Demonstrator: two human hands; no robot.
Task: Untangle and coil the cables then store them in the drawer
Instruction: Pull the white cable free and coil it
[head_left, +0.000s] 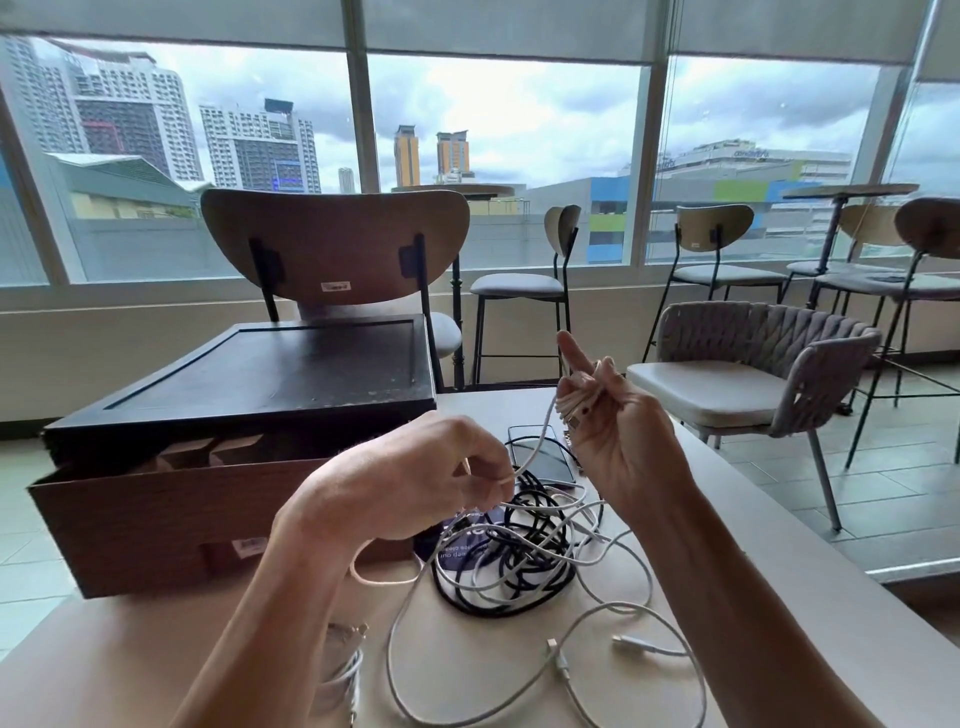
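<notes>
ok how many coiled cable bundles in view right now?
2. One white bundle gripped in the right hand; one coil on the table at bottom left, partly behind the left forearm. More may sit unseen in the drawer.

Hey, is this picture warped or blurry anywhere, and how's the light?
Head view: wide-angle lens bows the window frames toward the edges; overcast daylight gives soft shadows on the table; the right hand and its white cable coil look slightly blurred.
</notes>
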